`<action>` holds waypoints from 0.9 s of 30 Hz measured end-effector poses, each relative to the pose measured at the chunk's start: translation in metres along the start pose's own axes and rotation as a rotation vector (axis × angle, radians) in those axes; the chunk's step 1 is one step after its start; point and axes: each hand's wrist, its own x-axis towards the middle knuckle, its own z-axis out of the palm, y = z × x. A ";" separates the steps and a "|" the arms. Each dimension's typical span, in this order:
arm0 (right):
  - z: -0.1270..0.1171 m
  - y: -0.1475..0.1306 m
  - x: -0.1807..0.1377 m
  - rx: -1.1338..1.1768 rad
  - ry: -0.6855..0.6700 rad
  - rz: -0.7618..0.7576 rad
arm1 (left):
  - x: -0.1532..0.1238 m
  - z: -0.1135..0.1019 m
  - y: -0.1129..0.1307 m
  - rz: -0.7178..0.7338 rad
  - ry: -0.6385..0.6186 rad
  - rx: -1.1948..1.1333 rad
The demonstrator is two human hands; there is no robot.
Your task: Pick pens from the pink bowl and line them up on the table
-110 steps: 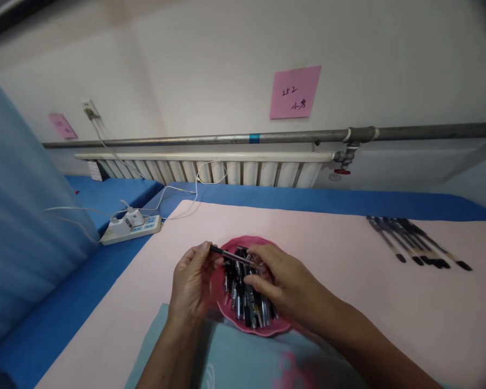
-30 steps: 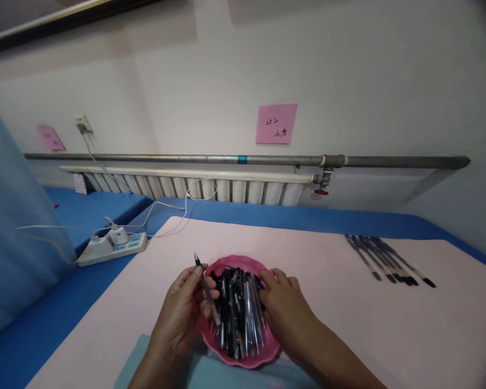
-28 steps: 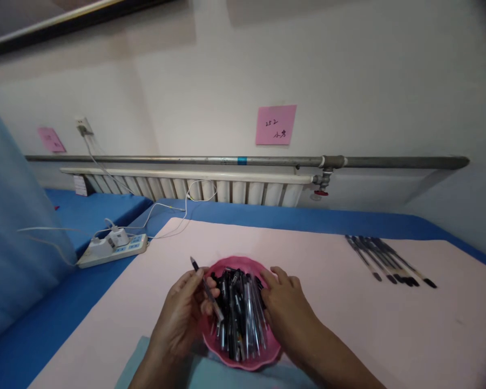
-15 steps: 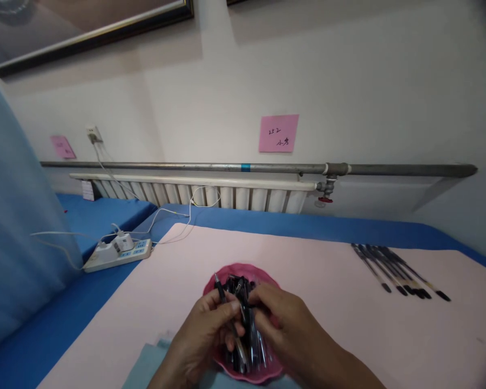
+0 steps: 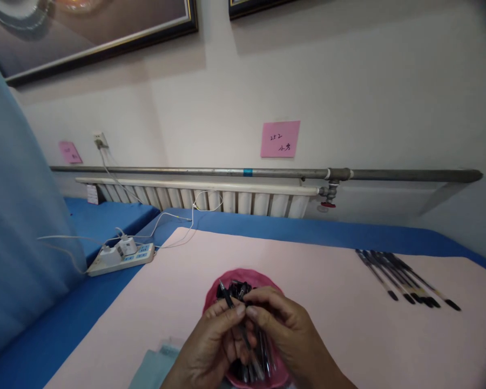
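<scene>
Between the thumb and fingers of my left hand [image 5: 208,340] is a pen [image 5: 225,293] with a clear barrel and a dark grip, tilted with its tip up and away from me. My right hand [image 5: 289,327] is closed in a pinch, its fingertips close to my left thumb. Something small and dark shows at that pinch, too hidden to name. Both hands are over a pink scalloped bowl [image 5: 269,281]. Inside it lie dark pen parts [image 5: 237,288] and clear barrels, partly covered by my hands.
Several pens with black ends [image 5: 405,278] lie side by side at the right on the pink sheet [image 5: 316,281]. A light blue cloth [image 5: 156,364] is at the near left. A power strip [image 5: 123,259] with plugs and white cables sits farther left, near a blue curtain [image 5: 24,227].
My right hand's fingertips have come in against my left hand's, closing the gap between them. The pen is still in my left hand. The whole view has shifted slightly.
</scene>
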 end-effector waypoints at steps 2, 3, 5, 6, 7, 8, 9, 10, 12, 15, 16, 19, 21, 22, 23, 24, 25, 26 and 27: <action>0.003 0.004 0.000 0.057 0.013 0.005 | 0.000 -0.001 -0.001 -0.004 0.014 -0.047; 0.004 0.006 0.000 0.078 0.020 0.007 | 0.000 -0.001 -0.002 -0.008 0.026 -0.070; 0.005 0.005 0.000 0.114 0.032 0.011 | 0.000 -0.001 -0.002 -0.013 0.045 -0.094; 0.004 0.004 0.001 0.126 0.055 0.006 | 0.000 0.000 -0.002 -0.010 0.048 -0.095; 0.002 0.002 0.002 0.132 0.093 -0.001 | -0.001 0.000 0.000 -0.005 0.050 -0.090; 0.000 0.000 0.003 0.131 0.138 -0.010 | -0.002 0.000 0.001 0.005 0.054 -0.085; -0.004 -0.003 0.003 0.116 0.178 -0.018 | -0.002 0.000 0.004 0.017 0.063 -0.083; -0.008 -0.005 0.004 0.083 0.203 -0.021 | -0.003 0.000 0.006 0.034 0.075 -0.083; -0.016 -0.008 0.005 -0.026 0.186 -0.020 | -0.004 -0.002 0.012 0.076 0.108 -0.089; -0.022 -0.007 0.005 -0.244 0.072 -0.100 | -0.005 -0.006 0.020 0.168 0.185 -0.126; -0.022 -0.005 0.005 -0.306 0.044 -0.141 | -0.005 -0.007 0.022 0.201 0.217 -0.143; -0.017 0.002 0.003 -0.421 0.004 -0.189 | -0.004 -0.007 0.026 0.268 0.298 -0.178; -0.013 0.005 0.003 -0.434 0.012 -0.147 | -0.004 -0.006 0.026 0.288 0.312 -0.186; -0.011 0.007 0.003 -0.427 0.016 -0.123 | -0.004 -0.005 0.025 0.294 0.312 -0.186; -0.009 0.008 0.002 -0.417 0.022 -0.104 | -0.004 -0.004 0.024 0.294 0.308 -0.183; -0.008 0.008 0.002 -0.408 0.027 -0.091 | -0.004 -0.004 0.023 0.288 0.303 -0.178; -0.007 0.008 0.002 -0.405 0.029 -0.082 | -0.004 -0.003 0.022 0.280 0.297 -0.172; -0.007 0.008 0.002 -0.409 0.031 -0.081 | -0.004 -0.002 0.022 0.273 0.291 -0.164; -0.007 0.008 0.002 -0.419 0.037 -0.087 | -0.004 -0.001 0.021 0.267 0.286 -0.158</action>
